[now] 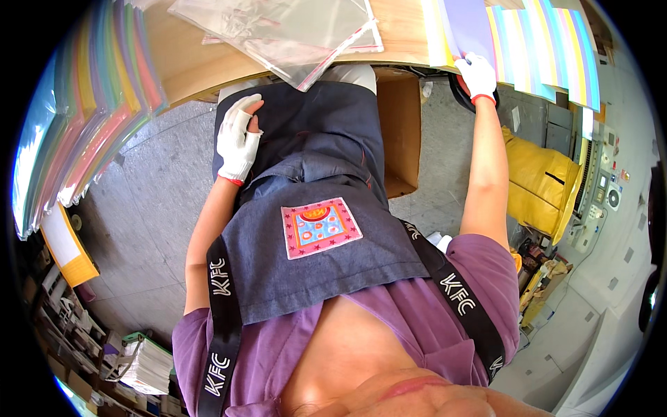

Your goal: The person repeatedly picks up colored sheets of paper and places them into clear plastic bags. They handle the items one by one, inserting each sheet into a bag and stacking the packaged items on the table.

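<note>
My left hand (238,139), in a white glove with a red cuff and bare fingertips, rests over the dark apron (299,139) on my lap. Its fingers are loosely bent and apart, with nothing in them. Stretched out to the far right, my right hand (478,75), gloved the same way, closes its fingers on the near edge of a purple sheet (471,28). That sheet lies among fanned stacks of coloured sheets (542,48) in yellow, blue and white. Clear plastic bags (292,35) lie in the middle of the table, overhanging its front edge.
Colourful plastic-wrapped packs (97,97) are stacked on the left of the wooden table (180,55). A cardboard box (403,132) stands below the table edge. A yellow bag (538,184) sits at the right, and a bundle of white paper (142,365) at the lower left.
</note>
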`<state>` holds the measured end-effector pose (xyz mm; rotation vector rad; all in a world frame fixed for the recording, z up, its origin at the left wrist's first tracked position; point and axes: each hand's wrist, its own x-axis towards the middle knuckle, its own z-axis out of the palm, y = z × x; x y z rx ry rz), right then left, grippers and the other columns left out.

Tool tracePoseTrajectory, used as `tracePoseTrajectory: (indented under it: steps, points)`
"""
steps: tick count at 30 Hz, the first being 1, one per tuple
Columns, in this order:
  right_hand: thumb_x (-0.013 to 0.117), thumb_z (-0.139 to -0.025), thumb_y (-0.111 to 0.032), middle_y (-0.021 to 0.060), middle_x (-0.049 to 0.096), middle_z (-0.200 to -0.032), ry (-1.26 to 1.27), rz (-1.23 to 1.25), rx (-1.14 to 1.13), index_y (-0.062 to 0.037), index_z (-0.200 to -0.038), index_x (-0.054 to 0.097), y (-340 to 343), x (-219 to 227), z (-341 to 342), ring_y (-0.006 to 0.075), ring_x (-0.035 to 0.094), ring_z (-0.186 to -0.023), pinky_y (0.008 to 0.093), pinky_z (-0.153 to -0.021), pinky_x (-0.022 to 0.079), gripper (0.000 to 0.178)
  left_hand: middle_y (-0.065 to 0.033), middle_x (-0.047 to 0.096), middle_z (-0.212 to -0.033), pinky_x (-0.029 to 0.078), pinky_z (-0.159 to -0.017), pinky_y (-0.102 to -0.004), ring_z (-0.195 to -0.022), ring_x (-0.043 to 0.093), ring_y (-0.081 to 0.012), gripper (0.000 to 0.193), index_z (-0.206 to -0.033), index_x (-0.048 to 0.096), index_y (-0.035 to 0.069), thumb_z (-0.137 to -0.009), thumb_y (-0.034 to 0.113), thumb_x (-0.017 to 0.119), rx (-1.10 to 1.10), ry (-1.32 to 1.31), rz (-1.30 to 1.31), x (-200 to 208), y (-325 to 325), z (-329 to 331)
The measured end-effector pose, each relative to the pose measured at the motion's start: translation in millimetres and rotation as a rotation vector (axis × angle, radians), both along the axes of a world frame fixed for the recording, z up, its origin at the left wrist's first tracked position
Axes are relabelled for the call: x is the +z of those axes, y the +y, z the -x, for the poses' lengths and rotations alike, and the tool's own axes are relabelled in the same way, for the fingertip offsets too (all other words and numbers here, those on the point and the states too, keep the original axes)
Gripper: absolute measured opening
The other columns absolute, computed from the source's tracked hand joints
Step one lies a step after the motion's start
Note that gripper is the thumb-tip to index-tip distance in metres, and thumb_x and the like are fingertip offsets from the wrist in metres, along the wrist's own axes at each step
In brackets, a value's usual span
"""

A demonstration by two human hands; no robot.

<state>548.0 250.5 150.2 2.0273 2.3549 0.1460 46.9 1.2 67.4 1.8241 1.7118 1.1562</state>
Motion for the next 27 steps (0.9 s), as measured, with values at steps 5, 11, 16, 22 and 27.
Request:
tracePoseTrajectory:
  steps: [5,11,16,22,27]
  points:
    - [0.058,-0.081,-0.048,0.0183,0.066,-0.106,-0.056,0.032,-0.036,-0.0071,-0.11,0.066,1.7,7.1,13.0,0.0362,0.061,-0.101,0.042,-0.087,0.048,0.051,-0.0087,0.062,-0.122,0.044,-0.099,-0.0377,-0.115,0.056,-0.0291,0.027,-0.113,0.065,0.01,-0.088,0.009,0.055,0.01,-0.005,0.009,-2.1,-0.8,5.0]
    - [0.055,-0.084,-0.042,0.0233,0.065,-0.102,-0.171,0.113,0.045,-0.0076,-0.122,0.055,0.0,25.7,29.4,0.0399,0.062,-0.097,0.0472,-0.083,0.048,0.051,-0.0096,0.064,-0.118,0.045,-0.097,-0.037,-0.112,0.059,-0.0294,0.028,-0.113,0.065,0.009,-0.086,0.009,0.056,-0.014,0.009,-0.023,0.1,-3.2,5.5]
    - [0.055,-0.086,-0.036,0.0247,0.066,-0.094,-0.031,0.133,0.093,-0.0115,-0.129,0.047,5.9,40.1,10.5,0.043,0.063,-0.091,0.0497,-0.079,0.048,0.05,-0.0103,0.066,-0.11,0.049,-0.087,-0.0362,-0.099,0.063,-0.0299,0.028,-0.113,0.064,0.008,-0.087,0.01,0.055,-0.171,-0.144,0.043,19.2,7.3,-16.2]
    - [0.055,-0.085,-0.035,0.0258,0.065,-0.088,-0.011,0.133,0.113,-0.0156,-0.131,0.046,8.8,37.2,-3.2,0.0439,0.063,-0.088,0.0502,-0.077,0.048,0.051,-0.0101,0.056,-0.132,0.041,-0.1,-0.0302,-0.117,0.054,-0.0173,0.056,-0.14,0.044,0.002,-0.096,0.035,0.056,-0.627,-1.074,0.548,68.0,102.1,-138.8]
    - [0.057,-0.084,-0.034,0.0238,0.066,-0.09,-0.005,0.141,0.13,-0.0151,-0.131,0.045,9.9,51.0,15.7,0.0427,0.063,-0.087,0.0498,-0.077,0.049,0.052,-0.0248,0.025,-0.152,0.027,-0.112,-0.0488,-0.138,0.029,-0.0388,0.084,-0.149,0.021,0.001,-0.093,0.055,0.051,-0.657,-1.351,0.842,74.0,204.8,-264.7]
